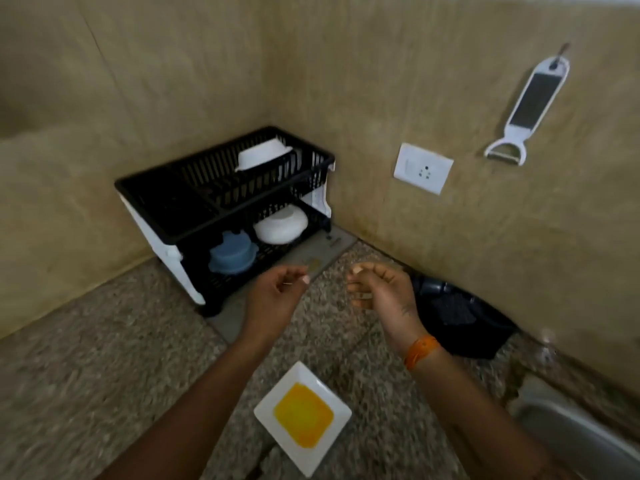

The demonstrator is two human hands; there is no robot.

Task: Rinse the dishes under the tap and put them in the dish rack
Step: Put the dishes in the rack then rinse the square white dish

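1. Far left, in the corner of the tan walls, we see a black two-tier dish rack (pixel 162 199) with white side panels standing on the speckled counter (pixel 90 358).
2. Its upper tier holds an upturned white bowl (pixel 263 154) at the far right end; the lower tier holds a blue lidded container (pixel 231 253) on the left and a second white bowl (pixel 281 224), also upturned, just right of it.
3. Our left hand (pixel 277 294) hovers above the counter near the rack's front, palm turned inward, fingers loosely curled, thumb and forefinger nearly meeting; it grips nothing we can make out.
4. Near us, between the two forearms, a square white plate (pixel 334 422) lies flat on the counter, its centre covered by a yellow smear.
5. Our right hand (pixel 379 289) is raised level with the left, a gap between them, fingers half curled and empty; an orange band (pixel 420 351) circles its wrist.
6. Right of that hand a dark container (pixel 460 320) sits against the wall, and the metal sink (pixel 581 434) edge shows at the near right corner.
7. On the right wall we see a white socket plate (pixel 423 168) and a hanging white grater-peeler (pixel 530 109).
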